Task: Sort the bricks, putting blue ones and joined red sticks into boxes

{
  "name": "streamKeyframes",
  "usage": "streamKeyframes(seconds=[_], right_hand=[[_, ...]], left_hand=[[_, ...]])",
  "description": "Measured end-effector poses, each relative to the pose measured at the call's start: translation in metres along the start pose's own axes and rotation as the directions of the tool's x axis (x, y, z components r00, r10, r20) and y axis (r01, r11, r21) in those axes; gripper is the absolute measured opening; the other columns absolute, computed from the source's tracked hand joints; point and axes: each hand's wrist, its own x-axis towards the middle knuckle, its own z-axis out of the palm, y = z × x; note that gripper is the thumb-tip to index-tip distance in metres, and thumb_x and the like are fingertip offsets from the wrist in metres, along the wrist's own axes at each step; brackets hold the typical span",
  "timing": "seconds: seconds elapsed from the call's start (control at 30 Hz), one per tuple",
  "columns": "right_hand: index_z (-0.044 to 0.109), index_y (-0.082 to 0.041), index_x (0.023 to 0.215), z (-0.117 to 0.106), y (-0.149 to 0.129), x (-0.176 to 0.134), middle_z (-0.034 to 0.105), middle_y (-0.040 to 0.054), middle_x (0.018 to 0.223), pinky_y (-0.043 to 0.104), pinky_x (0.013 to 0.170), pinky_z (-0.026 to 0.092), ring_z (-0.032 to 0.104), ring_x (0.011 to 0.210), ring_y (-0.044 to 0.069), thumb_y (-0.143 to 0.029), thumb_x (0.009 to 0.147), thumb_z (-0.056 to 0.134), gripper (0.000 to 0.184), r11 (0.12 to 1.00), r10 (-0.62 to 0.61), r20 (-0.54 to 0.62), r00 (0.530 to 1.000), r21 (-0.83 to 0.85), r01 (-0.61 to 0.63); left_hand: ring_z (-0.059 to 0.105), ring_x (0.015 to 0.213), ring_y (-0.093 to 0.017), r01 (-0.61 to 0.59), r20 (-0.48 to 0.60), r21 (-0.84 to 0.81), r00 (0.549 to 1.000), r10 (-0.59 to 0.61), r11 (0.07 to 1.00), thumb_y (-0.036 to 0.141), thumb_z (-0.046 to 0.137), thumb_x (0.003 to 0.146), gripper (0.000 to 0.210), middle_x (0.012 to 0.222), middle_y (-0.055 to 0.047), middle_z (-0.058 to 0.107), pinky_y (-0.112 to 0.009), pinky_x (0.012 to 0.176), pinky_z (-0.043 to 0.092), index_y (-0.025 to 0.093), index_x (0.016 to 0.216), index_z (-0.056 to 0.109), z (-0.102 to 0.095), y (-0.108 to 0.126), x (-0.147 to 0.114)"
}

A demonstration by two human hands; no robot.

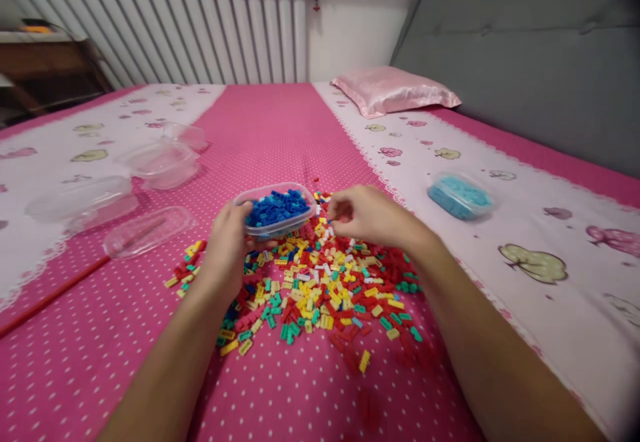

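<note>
Gripping a clear plastic tub of dark blue bricks (277, 210) by its near left edge, the left hand (227, 247) has its fingers wrapped on the rim and holds the tub just above the far side of a heap of small building bricks (320, 289) spread on a bed. The right hand (367, 215) hovers just beside the tub, over the far edge of the heap, its fingers curled in and drawn together; whether a brick sits between the fingertips cannot be told, since the hand is blurred. The heap mixes red, yellow, green, white and a few pink pieces, with strays trailing toward the viewer, one yellow brick (365, 361) lying apart at the near side. Both forearms reach in from the bottom of the frame.

The bedspread (280, 129) is pink with white dots down the middle and pale with printed motifs on either side. Well apart to the right stands a second clear tub filled with light blue bricks (459, 197). To the left lie several empty clear containers (160, 162) and a loose clear lid (147, 230). A pink satin pillow (393, 90) rests at the head of the bed against a grey padded headboard (525, 49), and a white radiator (190, 32) lines the far wall.
</note>
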Motion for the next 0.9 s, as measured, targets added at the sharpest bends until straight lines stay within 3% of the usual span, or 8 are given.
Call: streamKeyframes(seconds=[0.13, 0.2, 0.27, 0.43, 0.6, 0.73, 0.8, 0.9], right_hand=[[0.067, -0.016, 0.077, -0.012, -0.004, -0.003, 0.068, 0.0006, 0.069, 0.026, 0.061, 0.045, 0.06, 0.063, 0.013, -0.014, 0.073, 0.067, 0.004, 0.985, 0.05, -0.292, 0.955, 0.173, 0.001], [0.068, -0.017, 0.079, -0.01, -0.018, -0.004, 0.068, 0.0005, 0.069, 0.027, 0.061, 0.044, 0.058, 0.062, 0.013, -0.017, 0.076, 0.07, 0.003, 0.979, 0.022, -0.449, 0.893, 0.192, 0.073], [0.07, -0.018, 0.084, -0.003, -0.037, -0.006, 0.07, 0.001, 0.074, 0.028, 0.065, 0.045, 0.06, 0.066, 0.014, -0.022, 0.081, 0.072, 0.005, 0.973, -0.051, -0.505, 0.861, 0.171, 0.158], [0.076, -0.025, 0.101, 0.008, -0.061, -0.012, 0.074, 0.0028, 0.09, 0.035, 0.084, 0.044, 0.065, 0.089, 0.02, -0.025, 0.092, 0.065, 0.014, 0.984, -0.147, -0.353, 0.924, 0.046, 0.175], [0.073, -0.02, 0.094, -0.009, -0.034, -0.012, 0.068, 0.0015, 0.073, 0.028, 0.063, 0.042, 0.06, 0.067, 0.016, -0.018, 0.089, 0.058, 0.016, 0.992, -0.002, -0.436, 0.9, 0.116, 0.058], [0.073, -0.019, 0.089, 0.006, -0.012, -0.004, 0.072, 0.0036, 0.074, 0.028, 0.06, 0.041, 0.062, 0.065, 0.017, -0.02, 0.089, 0.059, 0.014, 0.995, 0.089, -0.104, 0.991, -0.03, -0.092], [0.074, -0.019, 0.088, 0.024, -0.009, 0.0, 0.073, 0.0027, 0.073, 0.026, 0.059, 0.041, 0.064, 0.065, 0.016, -0.017, 0.087, 0.061, 0.013, 0.994, 0.091, 0.061, 0.994, -0.065, -0.087], [0.076, -0.021, 0.082, 0.047, -0.014, 0.004, 0.074, 0.0011, 0.072, 0.025, 0.06, 0.041, 0.066, 0.066, 0.016, -0.015, 0.082, 0.07, 0.009, 0.994, 0.057, 0.143, 0.988, -0.097, -0.044]], left_hand=[[0.064, 0.069, -0.018, 0.037, 0.013, 0.001, 0.999, -0.037, 0.999, 0.032, 0.057, 0.08, 0.03, 0.092, -0.006, 0.065, -0.025, 0.046, 0.055, 0.016, 0.105, 0.065, 0.003, -0.001, -0.006], [0.065, 0.071, -0.019, 0.034, 0.052, -0.01, 0.998, -0.033, 0.999, 0.034, 0.058, 0.081, 0.03, 0.094, -0.007, 0.066, -0.026, 0.047, 0.056, 0.017, 0.105, 0.066, 0.007, -0.002, -0.011], [0.066, 0.075, -0.02, 0.034, 0.118, -0.033, 0.993, -0.03, 0.999, 0.038, 0.059, 0.083, 0.031, 0.097, -0.008, 0.067, -0.027, 0.049, 0.057, 0.018, 0.106, 0.067, 0.011, -0.003, -0.017], [0.068, 0.082, -0.022, 0.014, 0.202, -0.072, 0.979, 0.001, 0.997, 0.046, 0.05, 0.093, 0.037, 0.101, -0.012, 0.07, -0.024, 0.05, 0.056, 0.018, 0.107, 0.069, 0.021, -0.011, -0.027], [0.067, 0.077, -0.022, 0.027, 0.107, -0.119, 0.994, -0.014, 0.993, 0.046, 0.051, 0.093, 0.035, 0.1, -0.013, 0.07, -0.026, 0.047, 0.055, 0.017, 0.105, 0.068, 0.021, -0.013, -0.021], [0.065, 0.073, -0.02, -0.007, -0.051, -0.184, 0.999, -0.003, 0.983, 0.04, 0.051, 0.091, 0.028, 0.093, -0.009, 0.067, -0.024, 0.047, 0.055, 0.017, 0.101, 0.064, 0.01, -0.006, -0.01], [0.064, 0.071, -0.019, -0.033, -0.116, -0.205, 0.993, 0.009, 0.978, 0.038, 0.049, 0.092, 0.026, 0.092, -0.009, 0.066, -0.023, 0.046, 0.054, 0.016, 0.1, 0.062, 0.004, -0.002, -0.005], [0.065, 0.072, -0.019, -0.052, -0.169, -0.21, 0.985, 0.016, 0.976, 0.036, 0.048, 0.092, 0.024, 0.092, -0.009, 0.065, -0.022, 0.044, 0.051, 0.016, 0.098, 0.061, -0.001, 0.001, -0.001]])
